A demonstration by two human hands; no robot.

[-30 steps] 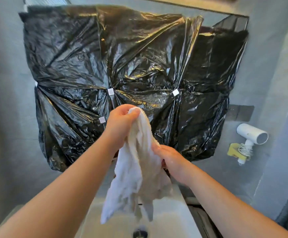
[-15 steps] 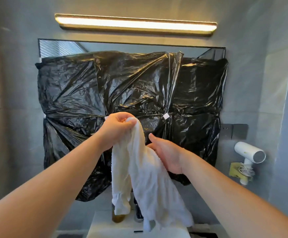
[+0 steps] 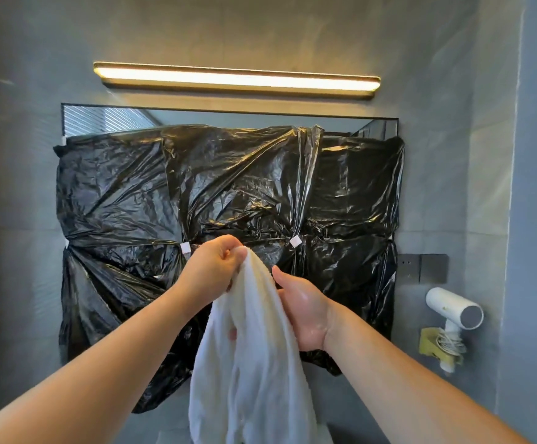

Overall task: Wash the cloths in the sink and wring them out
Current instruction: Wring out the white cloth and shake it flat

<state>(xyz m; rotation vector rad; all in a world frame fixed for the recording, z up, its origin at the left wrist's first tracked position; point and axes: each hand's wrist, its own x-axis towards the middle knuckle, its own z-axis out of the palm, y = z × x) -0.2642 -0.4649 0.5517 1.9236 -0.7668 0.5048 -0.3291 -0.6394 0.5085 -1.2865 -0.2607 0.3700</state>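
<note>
Well, before the big black plastic [image 3: 228,187], the white cloth [image 3: 254,373] hangs straight down. The left hand [image 3: 216,267] grips its top in a fist. The right hand [image 3: 305,312], just below, wraps its fingers [image 3: 232,333] round it.

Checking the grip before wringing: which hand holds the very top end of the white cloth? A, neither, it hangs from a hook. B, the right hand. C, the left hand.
C: the left hand is fisted round the top end of the white cloth, while the right hand grips it lower down.
</note>
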